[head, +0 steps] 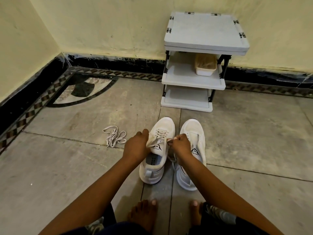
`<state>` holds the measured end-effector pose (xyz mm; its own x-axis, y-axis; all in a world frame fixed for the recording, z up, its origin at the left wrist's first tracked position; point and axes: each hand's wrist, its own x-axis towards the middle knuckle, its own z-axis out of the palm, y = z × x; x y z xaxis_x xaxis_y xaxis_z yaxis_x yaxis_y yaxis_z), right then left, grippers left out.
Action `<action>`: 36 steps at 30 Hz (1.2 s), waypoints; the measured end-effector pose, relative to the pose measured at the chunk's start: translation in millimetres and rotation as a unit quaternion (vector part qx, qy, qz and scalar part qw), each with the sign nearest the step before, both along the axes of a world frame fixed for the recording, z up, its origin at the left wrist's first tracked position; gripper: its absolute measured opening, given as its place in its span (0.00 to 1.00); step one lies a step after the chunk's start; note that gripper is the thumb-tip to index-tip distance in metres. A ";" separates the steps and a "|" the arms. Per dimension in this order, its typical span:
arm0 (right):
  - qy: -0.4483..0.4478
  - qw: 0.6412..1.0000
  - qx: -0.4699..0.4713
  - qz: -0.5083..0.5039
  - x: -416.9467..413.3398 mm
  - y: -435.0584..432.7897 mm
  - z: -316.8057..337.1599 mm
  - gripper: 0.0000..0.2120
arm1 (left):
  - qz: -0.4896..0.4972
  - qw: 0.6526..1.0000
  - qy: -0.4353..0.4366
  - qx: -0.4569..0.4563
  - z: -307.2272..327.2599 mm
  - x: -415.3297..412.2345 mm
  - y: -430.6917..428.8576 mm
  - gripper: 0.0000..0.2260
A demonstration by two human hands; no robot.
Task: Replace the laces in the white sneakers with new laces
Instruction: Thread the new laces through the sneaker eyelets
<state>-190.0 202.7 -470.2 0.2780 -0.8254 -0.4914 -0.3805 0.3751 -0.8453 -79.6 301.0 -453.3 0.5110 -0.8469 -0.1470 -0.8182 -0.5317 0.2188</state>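
Two white sneakers stand side by side on the floor, toes pointing away from me. The left sneaker (156, 158) has a white lace (160, 135) threaded through its front eyelets. My left hand (136, 146) grips one end of that lace at the shoe's left side. My right hand (181, 145) pinches the other end between the shoes. The right sneaker (194, 131) shows no lace across its front, and my right wrist covers part of it. A loose white lace (115, 138) lies in a tangle on the floor to the left.
A small white three-tier rack (194, 82) stands against the back wall, with a beige container (205, 66) on its middle shelf. My bare feet (144, 214) rest on the grey stone floor near the bottom edge. A wall corner closes off the left side.
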 end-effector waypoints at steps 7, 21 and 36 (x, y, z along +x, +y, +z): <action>-0.021 0.998 0.001 -0.067 4.8 5.7 3.1 0.09 | 0.000 0.999 -0.026 0.035 -8.3 4.8 -2.7 0.17; 0.153 0.949 -0.154 0.228 -0.2 -18.0 14.5 0.13 | 0.081 0.988 0.131 0.008 -13.7 15.1 5.3 0.30; -0.421 0.900 0.077 -0.086 -22.4 -59.1 73.6 0.14 | 0.029 0.994 0.109 -0.007 -22.2 4.6 9.4 0.34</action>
<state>-212.4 143.6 -396.6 0.4792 -0.8324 -0.2783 0.4450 0.5038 -0.7404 -75.0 310.3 -475.5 0.5171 -0.8194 -0.2474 -0.7185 -0.5727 0.3948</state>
